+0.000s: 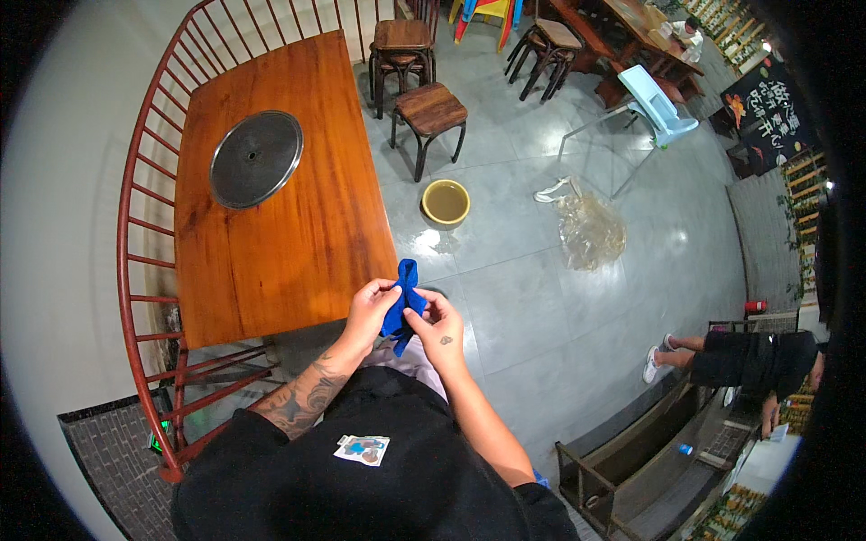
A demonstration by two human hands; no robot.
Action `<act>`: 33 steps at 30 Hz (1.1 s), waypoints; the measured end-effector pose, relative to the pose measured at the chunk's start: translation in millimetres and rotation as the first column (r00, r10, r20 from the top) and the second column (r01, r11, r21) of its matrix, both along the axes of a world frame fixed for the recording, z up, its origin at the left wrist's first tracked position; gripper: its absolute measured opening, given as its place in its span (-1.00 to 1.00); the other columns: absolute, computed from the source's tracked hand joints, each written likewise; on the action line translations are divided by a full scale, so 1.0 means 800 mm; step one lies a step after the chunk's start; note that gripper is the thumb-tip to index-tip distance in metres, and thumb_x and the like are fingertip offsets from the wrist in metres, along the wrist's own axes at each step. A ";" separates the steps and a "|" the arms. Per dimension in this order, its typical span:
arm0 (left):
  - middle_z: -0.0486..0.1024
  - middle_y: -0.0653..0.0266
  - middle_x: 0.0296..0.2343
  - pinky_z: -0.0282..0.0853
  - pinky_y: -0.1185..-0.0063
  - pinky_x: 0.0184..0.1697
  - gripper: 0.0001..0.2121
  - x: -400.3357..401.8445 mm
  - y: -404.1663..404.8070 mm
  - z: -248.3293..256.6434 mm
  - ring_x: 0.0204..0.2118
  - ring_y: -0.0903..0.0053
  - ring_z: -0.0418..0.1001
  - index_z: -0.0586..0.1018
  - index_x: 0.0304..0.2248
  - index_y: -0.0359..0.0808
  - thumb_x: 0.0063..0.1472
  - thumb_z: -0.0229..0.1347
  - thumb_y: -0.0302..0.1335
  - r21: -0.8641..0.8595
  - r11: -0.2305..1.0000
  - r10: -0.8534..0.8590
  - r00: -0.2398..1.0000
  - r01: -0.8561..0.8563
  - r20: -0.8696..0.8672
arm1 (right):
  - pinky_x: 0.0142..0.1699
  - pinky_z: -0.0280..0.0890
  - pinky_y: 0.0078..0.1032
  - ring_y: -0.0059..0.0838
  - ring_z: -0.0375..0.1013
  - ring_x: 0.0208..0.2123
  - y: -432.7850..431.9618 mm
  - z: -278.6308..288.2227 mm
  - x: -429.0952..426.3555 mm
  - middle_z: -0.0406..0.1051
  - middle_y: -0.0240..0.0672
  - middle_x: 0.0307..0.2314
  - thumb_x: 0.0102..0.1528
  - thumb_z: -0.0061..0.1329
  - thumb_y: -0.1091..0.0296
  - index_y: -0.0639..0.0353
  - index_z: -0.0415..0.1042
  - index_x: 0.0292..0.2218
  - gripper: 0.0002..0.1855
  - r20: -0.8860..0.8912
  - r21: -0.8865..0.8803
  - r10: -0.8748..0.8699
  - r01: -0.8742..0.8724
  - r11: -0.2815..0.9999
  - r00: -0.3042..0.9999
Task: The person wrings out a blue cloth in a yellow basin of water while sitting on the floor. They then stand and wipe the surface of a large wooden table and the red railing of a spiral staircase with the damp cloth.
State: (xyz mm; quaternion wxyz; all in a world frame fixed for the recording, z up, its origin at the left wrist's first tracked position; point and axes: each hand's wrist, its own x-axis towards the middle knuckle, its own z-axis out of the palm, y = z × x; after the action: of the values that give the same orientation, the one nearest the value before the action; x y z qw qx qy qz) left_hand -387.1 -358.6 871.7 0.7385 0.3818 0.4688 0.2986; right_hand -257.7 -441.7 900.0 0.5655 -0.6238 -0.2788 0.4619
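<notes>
A blue cloth, bunched and folded, is held up between both hands in front of my body. My left hand pinches its left side between thumb and fingers. On the other side my right hand grips it the same way, thumb on the front. One folded loop sticks up above the fingers and a loose end hangs below. Left of the hands stands a wooden table with a round dark metal disc set in its top. Beyond the hands, a yellow-rimmed basin of murky water sits on the floor.
Wooden stools stand beyond the basin. A clear plastic bag lies on the grey tiled floor. Farther right is a light-blue high chair. A red railing borders the table. One person bends over at right; another sits far back.
</notes>
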 end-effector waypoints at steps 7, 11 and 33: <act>0.59 0.30 -0.29 0.47 0.64 -0.13 -0.85 0.115 0.023 -0.027 -0.24 0.67 0.54 0.54 -0.16 -0.34 0.37 0.13 -0.45 -0.088 0.996 -0.029 0.999 0.032 0.043 | -0.39 0.27 -0.74 -0.79 0.36 -0.46 0.034 -0.030 0.126 0.46 -0.55 -0.40 0.20 0.12 0.47 0.24 0.52 0.00 -0.67 -0.289 -0.130 0.028 -0.068 0.989 0.957; 0.58 0.27 -0.26 0.46 0.63 -0.12 -0.83 0.176 0.040 -0.042 -0.23 0.64 0.53 0.52 -0.14 -0.38 0.35 0.14 -0.47 -0.071 0.996 0.066 0.994 -0.059 0.086 | -0.38 0.28 -0.74 -0.80 0.35 -0.47 0.067 -0.033 0.197 0.46 -0.54 -0.39 0.19 0.12 0.48 0.23 0.52 0.00 -0.68 -0.259 -0.136 0.117 -0.156 0.978 0.959; 0.58 0.23 -0.23 0.47 0.63 -0.10 -0.73 0.314 0.177 0.034 -0.19 0.59 0.56 0.49 -0.03 -0.42 0.34 0.15 -0.47 0.101 0.776 0.617 0.782 -0.623 0.086 | -0.19 0.27 -0.74 -0.77 0.33 -0.35 0.315 0.004 0.341 0.43 -0.58 -0.34 0.24 0.10 0.40 0.24 0.48 0.07 -0.62 -0.281 0.090 0.684 -0.691 0.717 0.673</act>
State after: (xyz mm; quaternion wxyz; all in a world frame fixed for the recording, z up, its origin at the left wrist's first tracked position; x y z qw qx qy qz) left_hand -136.1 -216.6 899.0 0.5850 0.2439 0.5309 0.5626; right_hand 15.1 -189.7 903.3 0.3775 -0.4039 -0.4000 0.7310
